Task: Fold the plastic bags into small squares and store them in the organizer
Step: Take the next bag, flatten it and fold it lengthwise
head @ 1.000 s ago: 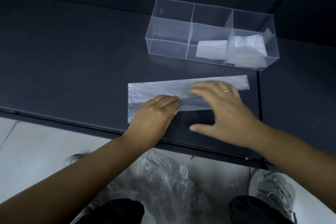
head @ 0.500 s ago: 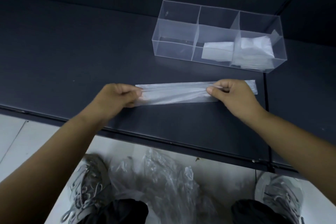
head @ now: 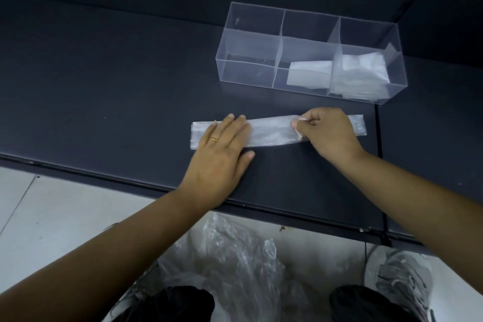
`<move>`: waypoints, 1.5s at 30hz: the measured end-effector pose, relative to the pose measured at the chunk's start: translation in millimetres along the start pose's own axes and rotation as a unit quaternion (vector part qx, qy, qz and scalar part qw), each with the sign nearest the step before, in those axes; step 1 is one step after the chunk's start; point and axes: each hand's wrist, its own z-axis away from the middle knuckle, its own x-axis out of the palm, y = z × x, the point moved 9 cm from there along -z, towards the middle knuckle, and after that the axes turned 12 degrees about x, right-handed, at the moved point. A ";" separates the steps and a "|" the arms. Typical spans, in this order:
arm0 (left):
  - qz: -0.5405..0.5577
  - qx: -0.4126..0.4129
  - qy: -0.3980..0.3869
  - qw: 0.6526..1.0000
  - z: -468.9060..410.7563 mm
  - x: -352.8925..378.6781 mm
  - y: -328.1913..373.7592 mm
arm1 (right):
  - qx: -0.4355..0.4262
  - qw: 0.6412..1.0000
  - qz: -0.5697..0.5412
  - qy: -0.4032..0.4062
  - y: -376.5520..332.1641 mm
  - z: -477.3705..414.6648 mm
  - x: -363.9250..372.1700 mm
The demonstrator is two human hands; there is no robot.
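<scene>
As fingers (head: 304, 123) pinch it, the bag (head: 271, 133) lies left-to-right.

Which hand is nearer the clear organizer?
Right. The right hand pinches the folded bag strip just in front of the organizer; the left hand presses flat on the strip's left end, farther off.

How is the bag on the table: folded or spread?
Folded: the bag is a long narrow strip, not square; left hand presses it, right hand pinches it.
</scene>
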 end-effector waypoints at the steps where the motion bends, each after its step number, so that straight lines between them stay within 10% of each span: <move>1: -0.022 -0.014 -0.049 0.998 1.8 13.9 -2.8 | 0.001 1.000 0.001 -0.004 -0.1 0.0 0.5; 9: -0.116 -0.042 -0.128 0.984 11.0 37.3 -18.2 | 0.004 0.996 0.085 0.013 -9.0 7.7 -0.4; 13: -0.113 -0.043 -0.125 0.985 11.5 36.6 -17.5 | -0.207 0.951 0.183 0.137 -51.2 50.7 0.2; 17: -0.104 -0.033 -0.127 0.986 12.0 37.3 -16.7 | -0.311 0.907 0.265 -0.103 -48.8 88.1 75.9; 21: -0.106 -0.028 -0.121 0.987 9.9 33.7 -14.3 | -0.269 0.870 0.403 -0.094 -8.2 74.8 72.7; 35: -0.113 -0.026 -0.129 0.985 9.3 31.7 -11.7 | -0.104 0.967 0.213 0.099 40.7 -1.2 -75.0; 45: -0.102 0.027 -0.152 0.983 7.9 30.1 -20.6 | -0.049 0.993 0.100 -0.037 43.7 -8.8 -80.0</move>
